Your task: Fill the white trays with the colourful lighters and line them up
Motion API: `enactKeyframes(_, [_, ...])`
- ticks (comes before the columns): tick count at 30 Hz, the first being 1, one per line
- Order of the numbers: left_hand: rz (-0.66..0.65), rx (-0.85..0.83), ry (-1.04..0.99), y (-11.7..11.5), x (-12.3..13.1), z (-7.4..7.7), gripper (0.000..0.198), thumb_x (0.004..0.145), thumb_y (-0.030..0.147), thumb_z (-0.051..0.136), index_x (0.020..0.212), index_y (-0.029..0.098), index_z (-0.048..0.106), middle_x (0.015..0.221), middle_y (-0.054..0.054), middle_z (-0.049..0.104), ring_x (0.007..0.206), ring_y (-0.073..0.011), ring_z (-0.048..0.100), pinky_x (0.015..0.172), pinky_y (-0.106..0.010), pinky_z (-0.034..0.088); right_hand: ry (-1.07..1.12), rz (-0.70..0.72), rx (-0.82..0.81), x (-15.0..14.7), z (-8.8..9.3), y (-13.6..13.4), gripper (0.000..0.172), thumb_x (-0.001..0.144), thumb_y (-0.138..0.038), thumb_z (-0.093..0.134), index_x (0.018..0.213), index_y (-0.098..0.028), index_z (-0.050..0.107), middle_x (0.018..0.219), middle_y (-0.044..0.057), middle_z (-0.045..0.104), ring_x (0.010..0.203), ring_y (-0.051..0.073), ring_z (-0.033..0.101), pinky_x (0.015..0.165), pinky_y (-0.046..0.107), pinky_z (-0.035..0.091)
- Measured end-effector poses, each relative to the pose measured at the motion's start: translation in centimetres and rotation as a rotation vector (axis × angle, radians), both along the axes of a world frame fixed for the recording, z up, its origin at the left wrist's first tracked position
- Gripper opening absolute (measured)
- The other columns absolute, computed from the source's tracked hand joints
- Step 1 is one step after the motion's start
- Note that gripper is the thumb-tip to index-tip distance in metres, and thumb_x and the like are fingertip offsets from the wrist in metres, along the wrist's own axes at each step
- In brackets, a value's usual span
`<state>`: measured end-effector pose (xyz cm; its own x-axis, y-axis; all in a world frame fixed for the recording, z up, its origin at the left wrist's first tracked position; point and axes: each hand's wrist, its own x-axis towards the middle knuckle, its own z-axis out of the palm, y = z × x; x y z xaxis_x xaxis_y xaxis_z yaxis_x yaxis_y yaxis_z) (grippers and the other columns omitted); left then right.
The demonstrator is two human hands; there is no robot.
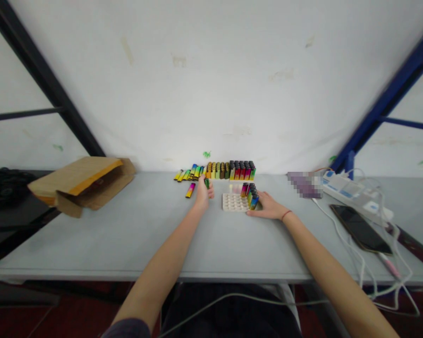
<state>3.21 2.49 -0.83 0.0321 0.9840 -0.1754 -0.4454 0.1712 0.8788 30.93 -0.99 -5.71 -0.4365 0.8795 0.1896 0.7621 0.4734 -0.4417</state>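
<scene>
A white tray [233, 203] with rows of round holes lies on the grey table, and several coloured lighters [253, 197] stand upright in its right part. Around the tray's right edge, beside those lighters, rests my right hand [270, 206], thumb and fingers apart. My left hand [204, 193], left of the tray, is closed around a green lighter [207, 182]. One pink and yellow lighter [190, 190] lies just left of that hand. Behind it is a loose pile of lighters [193, 172].
Filled blocks of upright lighters [242, 171] stand against the wall. An open cardboard box [84, 180] is at the left. To the right are a phone [361, 228], a power strip [359, 197], a partly blurred purple object [305, 184] and white cables.
</scene>
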Motion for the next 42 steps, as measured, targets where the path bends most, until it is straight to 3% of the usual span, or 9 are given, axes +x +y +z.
enactKeyframes(5, [0.049, -0.021, 0.010, 0.0, 0.1, 0.4, 0.051, 0.100, 0.049, 0.032, 0.055, 0.024, 0.028, 0.040, 0.009, 0.021, 0.032, -0.0062, 0.013, 0.036, -0.019, 0.012, 0.010, 0.005, 0.017, 0.0, -0.1, 0.0, 0.087, 0.078, -0.066, 0.076, 0.146, -0.017, 0.056, 0.143, 0.022, 0.064, 0.129, 0.042, 0.060, 0.113, 0.063, 0.042])
enactKeyframes(9, [0.092, -0.024, 0.008, 0.0, 0.2, 0.6, 0.048, 0.100, 0.042, 0.029, 0.056, 0.024, 0.029, 0.040, 0.009, 0.021, 0.031, -0.0062, 0.012, 0.036, -0.019, 0.010, 0.006, 0.009, 0.019, 0.1, -0.1, 0.1, 0.086, 0.078, -0.066, 0.076, 0.146, -0.018, 0.056, 0.143, 0.021, 0.064, 0.128, 0.042, 0.061, 0.113, 0.064, 0.041])
enactKeyframes(13, [0.119, 0.011, 0.002, -0.1, 0.4, 0.5, 0.048, 0.101, 0.043, 0.031, 0.057, 0.023, 0.032, 0.040, 0.009, 0.022, 0.032, -0.0061, 0.014, 0.036, -0.018, 0.011, -0.005, 0.014, 0.007, 0.1, -0.1, 0.1, 0.088, 0.079, -0.067, 0.074, 0.148, -0.017, 0.054, 0.146, 0.021, 0.062, 0.130, 0.042, 0.059, 0.116, 0.064, 0.039])
enactKeyframes(20, [0.086, -0.007, -0.006, -0.5, 0.6, 0.4, 0.062, 0.096, 0.072, 0.035, 0.056, 0.025, 0.030, 0.038, 0.009, 0.020, 0.032, -0.0064, 0.014, 0.035, -0.020, 0.011, -0.002, 0.002, 0.004, 0.0, 0.1, 0.0, 0.087, 0.078, -0.068, 0.075, 0.147, -0.019, 0.055, 0.145, 0.020, 0.063, 0.130, 0.042, 0.060, 0.116, 0.064, 0.038])
enactKeyframes(28, [0.063, -0.001, -0.009, -0.4, 0.5, 0.5, 0.047, 0.099, 0.047, 0.032, 0.058, 0.024, 0.030, 0.041, 0.009, 0.022, 0.032, -0.0061, 0.013, 0.037, -0.019, 0.011, -0.009, 0.007, 0.017, -0.1, 0.0, -0.1, 0.086, 0.079, -0.067, 0.074, 0.146, -0.017, 0.055, 0.141, 0.021, 0.065, 0.127, 0.042, 0.061, 0.113, 0.062, 0.042])
enactKeyframes(34, [0.082, -0.014, 0.023, -0.4, 0.9, 0.3, 0.047, 0.100, 0.051, 0.031, 0.061, 0.024, 0.034, 0.042, 0.009, 0.024, 0.033, -0.0069, 0.015, 0.037, -0.019, 0.014, -0.007, 0.003, 0.024, -0.1, 0.1, -0.1, 0.083, 0.079, -0.065, 0.075, 0.145, -0.018, 0.056, 0.141, 0.020, 0.066, 0.124, 0.041, 0.063, 0.113, 0.061, 0.042])
enactKeyframes(37, [0.053, 0.057, 0.087, -0.7, 1.3, 0.1, 0.044, 0.099, 0.054, 0.037, 0.071, 0.022, 0.046, 0.045, 0.009, 0.031, 0.035, -0.0074, 0.021, 0.038, -0.019, 0.015, -0.004, 0.009, 0.015, -0.1, 0.2, -0.1, 0.084, 0.078, -0.066, 0.076, 0.145, -0.019, 0.057, 0.140, 0.019, 0.066, 0.125, 0.041, 0.062, 0.112, 0.061, 0.043])
enactKeyframes(39, [0.018, 0.176, 0.152, -1.0, 1.6, -0.1, 0.031, 0.097, 0.050, 0.049, 0.084, 0.022, 0.053, 0.054, 0.008, 0.042, 0.039, -0.0071, 0.028, 0.040, -0.018, 0.020, 0.000, 0.006, 0.017, -0.1, 0.2, -0.1, 0.085, 0.078, -0.066, 0.076, 0.146, -0.019, 0.056, 0.141, 0.019, 0.065, 0.127, 0.041, 0.062, 0.113, 0.061, 0.042])
enactKeyframes(42, [-0.029, 0.385, 0.273, -1.9, 2.3, -0.4, 0.017, 0.091, 0.038, 0.063, 0.096, 0.022, 0.059, 0.078, 0.004, 0.058, 0.048, -0.0061, 0.043, 0.046, -0.019, 0.037, 0.000, 0.001, 0.012, -0.2, 0.2, -0.1, 0.087, 0.078, -0.067, 0.076, 0.147, -0.018, 0.055, 0.144, 0.020, 0.063, 0.130, 0.042, 0.060, 0.115, 0.063, 0.039])
